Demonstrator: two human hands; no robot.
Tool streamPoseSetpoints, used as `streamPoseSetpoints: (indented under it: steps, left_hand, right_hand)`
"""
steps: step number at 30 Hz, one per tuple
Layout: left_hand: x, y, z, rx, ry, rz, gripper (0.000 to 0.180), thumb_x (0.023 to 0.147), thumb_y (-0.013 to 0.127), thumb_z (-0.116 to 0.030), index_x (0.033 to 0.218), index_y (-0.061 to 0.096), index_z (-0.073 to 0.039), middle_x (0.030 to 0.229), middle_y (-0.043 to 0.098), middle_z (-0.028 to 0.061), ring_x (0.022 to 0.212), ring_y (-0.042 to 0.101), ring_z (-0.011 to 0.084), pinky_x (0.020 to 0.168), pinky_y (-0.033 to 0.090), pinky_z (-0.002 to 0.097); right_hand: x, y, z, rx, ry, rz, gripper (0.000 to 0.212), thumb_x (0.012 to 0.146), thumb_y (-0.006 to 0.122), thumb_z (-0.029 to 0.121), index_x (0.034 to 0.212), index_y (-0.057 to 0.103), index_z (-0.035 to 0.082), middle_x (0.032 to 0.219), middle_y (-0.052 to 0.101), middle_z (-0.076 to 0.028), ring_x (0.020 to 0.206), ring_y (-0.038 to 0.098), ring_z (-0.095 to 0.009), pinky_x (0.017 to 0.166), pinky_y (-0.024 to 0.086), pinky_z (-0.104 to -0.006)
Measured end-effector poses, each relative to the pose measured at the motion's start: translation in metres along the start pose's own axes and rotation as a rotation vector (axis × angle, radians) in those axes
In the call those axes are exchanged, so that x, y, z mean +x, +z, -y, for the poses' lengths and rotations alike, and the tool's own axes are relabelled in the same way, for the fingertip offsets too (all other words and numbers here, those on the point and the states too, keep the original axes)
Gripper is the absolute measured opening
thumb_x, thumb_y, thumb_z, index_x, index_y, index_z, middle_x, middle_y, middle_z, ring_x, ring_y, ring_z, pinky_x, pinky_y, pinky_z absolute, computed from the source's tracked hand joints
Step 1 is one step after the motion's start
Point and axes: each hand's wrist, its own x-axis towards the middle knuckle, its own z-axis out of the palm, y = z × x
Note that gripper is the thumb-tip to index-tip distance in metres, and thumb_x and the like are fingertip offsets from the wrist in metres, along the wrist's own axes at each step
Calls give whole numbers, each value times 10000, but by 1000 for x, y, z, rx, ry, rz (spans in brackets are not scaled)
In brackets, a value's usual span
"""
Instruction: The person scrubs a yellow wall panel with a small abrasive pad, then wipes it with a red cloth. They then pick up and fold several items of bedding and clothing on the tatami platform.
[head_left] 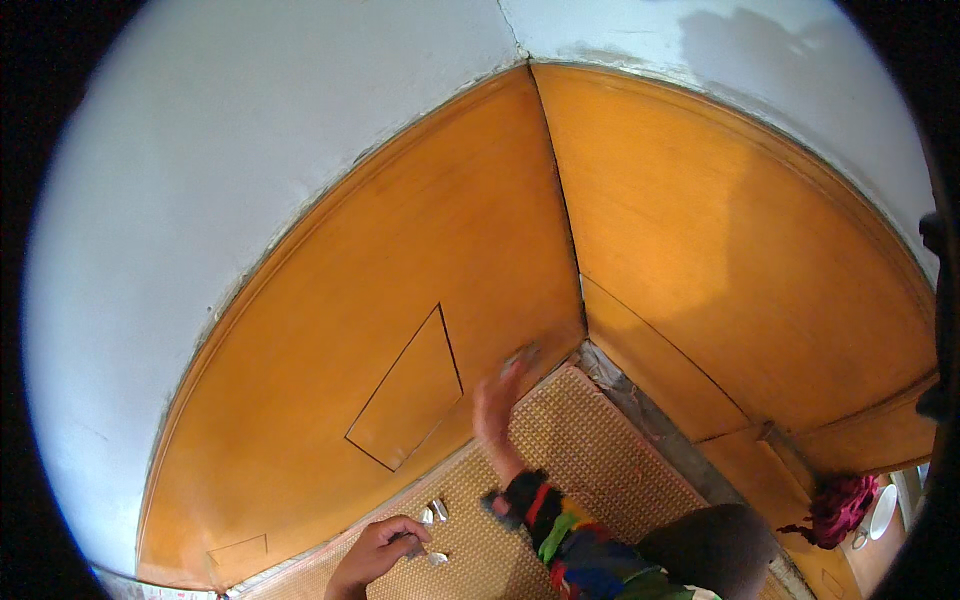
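Right hand [492, 400] out ahead at the foot of the orange-brown wooden panel [390, 310], fingers seemingly closed on a small grey piece [522, 354], both blurred; the piece sits beyond the fingertips, short of the corner, its long axis slanting up to the right, roughly in line with the panel's lower edge. Left hand [385, 545] well apart, nearer the body, curled low over the woven mat [600, 450], just beside the small pale pieces [440, 510]; whether it grips anything, cannot tell; right is clearly the nearer to the grey piece.
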Motion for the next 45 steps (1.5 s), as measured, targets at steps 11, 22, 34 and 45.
streamPoseSetpoints:
  steps: [11,22,34,45]
  left_hand:
    - [-3,-4,4,-17,-4,-8,140,896,544,-18,998,638,7,889,640,40,811,596,108,750,491,252]
    - [4,-1,-6,-54,15,-66,133,907,536,-28,997,623,14,904,640,58,829,614,132,765,503,273]
    - [8,-3,0,-159,127,-229,186,935,538,-69,1103,588,-7,991,620,42,876,573,113,770,489,271]
    - [3,0,-3,-570,354,-319,465,952,548,-360,1296,474,-57,1193,536,47,1068,518,156,909,465,364]
  right_hand:
    - [73,-23,28,197,-138,-227,747,962,413,313,1461,12,-73,1544,-15,-247,1443,-4,-327,1161,21,-417]
    - [12,-19,115,-85,-213,45,791,956,370,429,1462,25,-72,1515,-31,-323,1419,-18,-441,1143,8,-503]
    - [20,-20,129,-87,-376,-11,732,996,304,458,1477,59,-36,1534,46,-268,1426,41,-409,1143,55,-469]
    - [-56,-43,199,253,-464,435,243,851,628,30,1093,630,33,1060,568,-51,950,580,-180,798,500,-294]
